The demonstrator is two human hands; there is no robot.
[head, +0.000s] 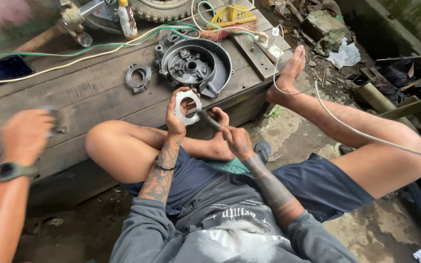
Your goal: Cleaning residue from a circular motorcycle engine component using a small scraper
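Note:
My left hand (174, 122) holds up a flat silver metal ring plate (193, 117) by its edge, above my bent knee. My right hand (235, 139) grips a thin dark tool (205, 117) whose tip points at the ring's lower right edge. Both forearms are tattooed and come out of grey sleeves. I sit on the ground with my legs spread, one bare foot (291, 65) resting against the wooden platform (74, 97).
On the platform lie a round grey engine cover (196, 63), a small dark ring part (138, 78), a phone (3, 69), a bottle (126, 19), green and white cables and a power strip (271, 41). Another person's hand (25, 136), with a wristwatch, holds a blurred small part at left.

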